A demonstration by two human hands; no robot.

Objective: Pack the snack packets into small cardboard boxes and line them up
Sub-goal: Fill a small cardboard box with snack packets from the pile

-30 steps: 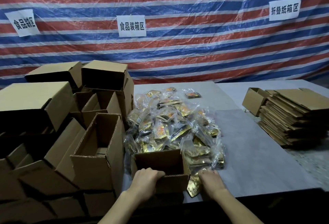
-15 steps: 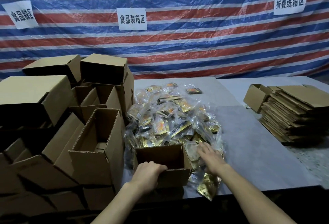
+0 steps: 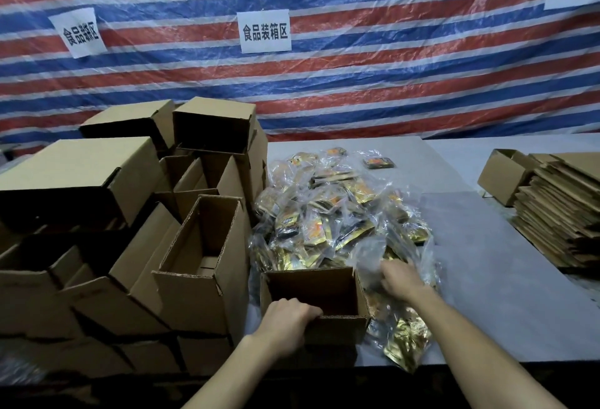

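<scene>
A person's left hand [image 3: 285,321] grips the near rim of the open cardboard box [image 3: 308,285]; the right hand [image 3: 401,282], just right of it, curls into the snack packets [image 3: 331,213] heaped beyond both hands, hold unclear.

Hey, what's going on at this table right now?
A person is packing snack packets into small cardboard boxes. The left hand grips the near rim of an open box at the front edge of the table. The right hand is in the packet pile beside it, fingers curled into the wrappers. On the left stand stacked assembled boxes, on the right flat cartons.
</scene>
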